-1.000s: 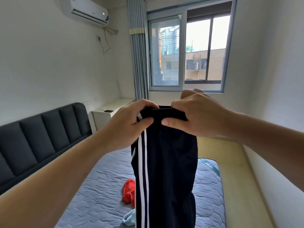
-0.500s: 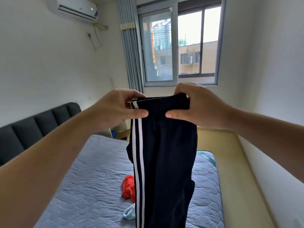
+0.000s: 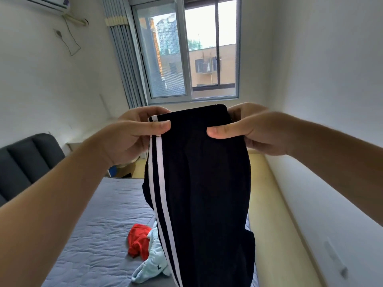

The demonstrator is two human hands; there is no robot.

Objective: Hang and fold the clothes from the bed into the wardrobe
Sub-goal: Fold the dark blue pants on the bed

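On the head camera I saw the black track trousers point(image 3: 203, 183) held up above the bed point(image 3: 99, 224), hanging limp toward it. The left hand point(image 3: 132, 131) pinched the waistband at its white-striped edge and the right hand point(image 3: 255, 131) pinched the opposite edge, fingers curled behind and thumbs in front. The cloth looked soft, light and floppy, so I judged the waistband corners the place to hold. On the bed below lay more to do: a red garment point(image 3: 137, 239) and a pale blue garment point(image 3: 153, 264).
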